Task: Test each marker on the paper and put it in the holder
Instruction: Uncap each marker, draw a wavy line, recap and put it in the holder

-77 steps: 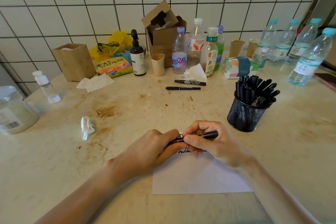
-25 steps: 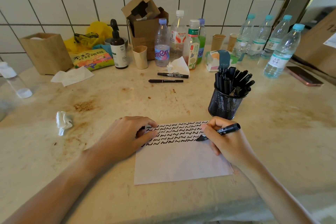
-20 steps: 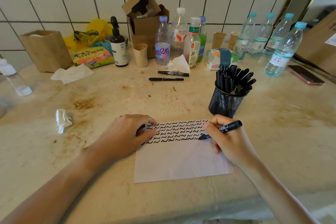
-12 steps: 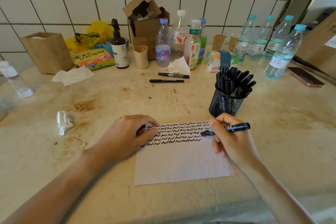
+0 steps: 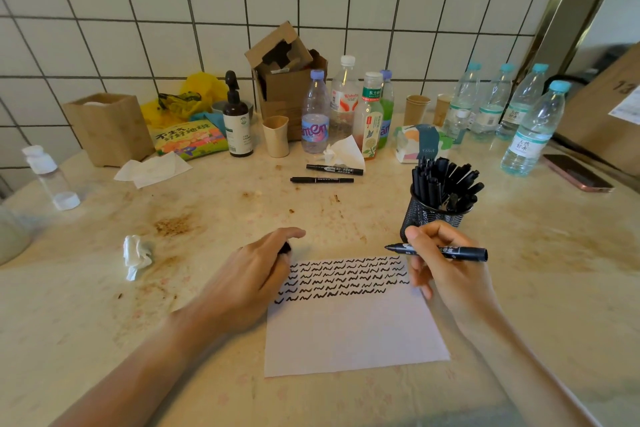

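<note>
- The right hand (image 5: pixel 446 267) pinches a black marker (image 5: pixel 436 250), uncapped, lying level just above the top right corner of the paper (image 5: pixel 353 329).
- The left hand (image 5: pixel 249 274) rests at the paper's left edge, fingers curled round something small and dark, perhaps the cap (image 5: pixel 286 248).
- A mesh holder (image 5: pixel 427 215) full of markers stands on the tabletop (image 5: pixel 104 340) just behind the right hand.
- Two more black markers (image 5: pixel 322 179) lie well beyond the paper.

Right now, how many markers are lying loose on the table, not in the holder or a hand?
2: one marker in front of the bottles, another marker just behind it, beside the white tissue.
</note>
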